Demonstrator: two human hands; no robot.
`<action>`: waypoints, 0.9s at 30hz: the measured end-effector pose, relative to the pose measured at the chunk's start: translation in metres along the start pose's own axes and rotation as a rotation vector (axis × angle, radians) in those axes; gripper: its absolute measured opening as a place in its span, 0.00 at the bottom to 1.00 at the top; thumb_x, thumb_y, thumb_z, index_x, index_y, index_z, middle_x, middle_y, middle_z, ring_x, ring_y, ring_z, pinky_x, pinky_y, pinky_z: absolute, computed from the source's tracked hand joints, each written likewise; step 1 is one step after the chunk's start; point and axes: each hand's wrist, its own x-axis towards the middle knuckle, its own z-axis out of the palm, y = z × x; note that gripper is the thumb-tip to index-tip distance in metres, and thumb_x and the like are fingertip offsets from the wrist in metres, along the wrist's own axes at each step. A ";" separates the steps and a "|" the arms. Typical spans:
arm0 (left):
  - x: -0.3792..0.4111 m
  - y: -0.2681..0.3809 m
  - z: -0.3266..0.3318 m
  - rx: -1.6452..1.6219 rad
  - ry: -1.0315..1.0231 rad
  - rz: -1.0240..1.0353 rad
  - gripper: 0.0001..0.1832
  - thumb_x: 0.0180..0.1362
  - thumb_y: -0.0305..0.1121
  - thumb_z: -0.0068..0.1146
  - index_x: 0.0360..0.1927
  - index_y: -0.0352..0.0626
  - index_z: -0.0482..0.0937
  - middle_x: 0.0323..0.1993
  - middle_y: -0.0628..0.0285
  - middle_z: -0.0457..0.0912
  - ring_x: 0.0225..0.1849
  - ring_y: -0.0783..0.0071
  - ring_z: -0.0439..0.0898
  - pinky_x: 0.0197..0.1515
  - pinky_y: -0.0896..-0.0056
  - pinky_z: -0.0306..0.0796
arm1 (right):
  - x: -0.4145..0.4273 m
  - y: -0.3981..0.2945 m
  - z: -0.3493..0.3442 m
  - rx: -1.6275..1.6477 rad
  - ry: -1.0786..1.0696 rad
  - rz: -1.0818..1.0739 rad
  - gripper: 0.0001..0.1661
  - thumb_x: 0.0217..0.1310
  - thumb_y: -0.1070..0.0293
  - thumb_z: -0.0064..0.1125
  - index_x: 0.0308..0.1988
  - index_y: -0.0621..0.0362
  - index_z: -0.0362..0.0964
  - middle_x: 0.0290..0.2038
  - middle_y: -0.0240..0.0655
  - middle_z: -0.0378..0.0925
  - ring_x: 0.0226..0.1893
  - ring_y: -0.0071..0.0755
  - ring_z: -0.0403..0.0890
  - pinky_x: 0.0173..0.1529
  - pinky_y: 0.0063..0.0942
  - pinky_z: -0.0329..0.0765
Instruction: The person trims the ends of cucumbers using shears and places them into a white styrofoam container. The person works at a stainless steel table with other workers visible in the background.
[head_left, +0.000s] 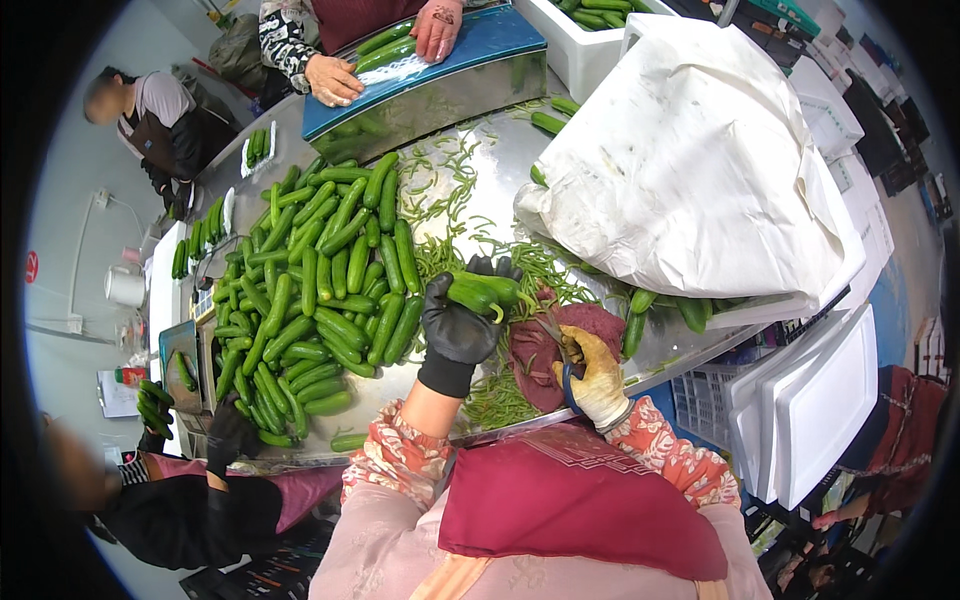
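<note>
In a black glove, my left hand (459, 324) grips green cucumbers (480, 291) whose curved stems point towards my right side. My right hand (596, 367), in a yellowed work glove, is closed around the handles of scissors (562, 346). The scissor blades lie just below the stem ends; whether they touch a stem I cannot tell. Under the scissors a crumpled maroon cloth (532, 360) rests on the metal table (390, 397). Cut stems (499, 401) are strewn around the cloth and both hands. A large heap of cucumbers (315, 300) spreads out to the left.
A white sheet (690, 165) covers a bin at the right, with cucumbers at its edge. Across the table, a co-worker's hands (334, 79) rest by cucumbers on a blue-topped stand (480, 37). Another co-worker's gloved hand (232, 435) reaches the heap. White lids (825, 412) lean at right.
</note>
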 end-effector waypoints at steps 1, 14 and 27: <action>-0.001 -0.004 -0.003 -0.008 0.003 -0.015 0.24 0.53 0.41 0.53 0.49 0.34 0.73 0.51 0.53 0.76 0.62 0.50 0.66 0.67 0.45 0.56 | 0.003 -0.002 0.000 -0.030 -0.014 -0.006 0.30 0.46 0.74 0.65 0.53 0.56 0.68 0.36 0.35 0.75 0.36 0.32 0.77 0.40 0.29 0.74; -0.001 -0.016 -0.033 -0.031 0.018 -0.069 0.29 0.55 0.46 0.49 0.52 0.31 0.71 0.61 0.42 0.66 0.63 0.48 0.64 0.65 0.47 0.58 | 0.002 0.011 0.006 0.066 0.014 0.051 0.25 0.49 0.73 0.64 0.50 0.56 0.70 0.34 0.34 0.77 0.27 0.29 0.76 0.34 0.25 0.73; -0.007 -0.017 -0.044 -0.045 0.028 -0.025 0.25 0.54 0.44 0.53 0.51 0.37 0.70 0.49 0.53 0.76 0.55 0.53 0.72 0.62 0.49 0.62 | 0.011 -0.019 0.000 -0.005 -0.030 0.054 0.19 0.51 0.70 0.60 0.46 0.54 0.74 0.27 0.38 0.77 0.26 0.36 0.79 0.32 0.29 0.74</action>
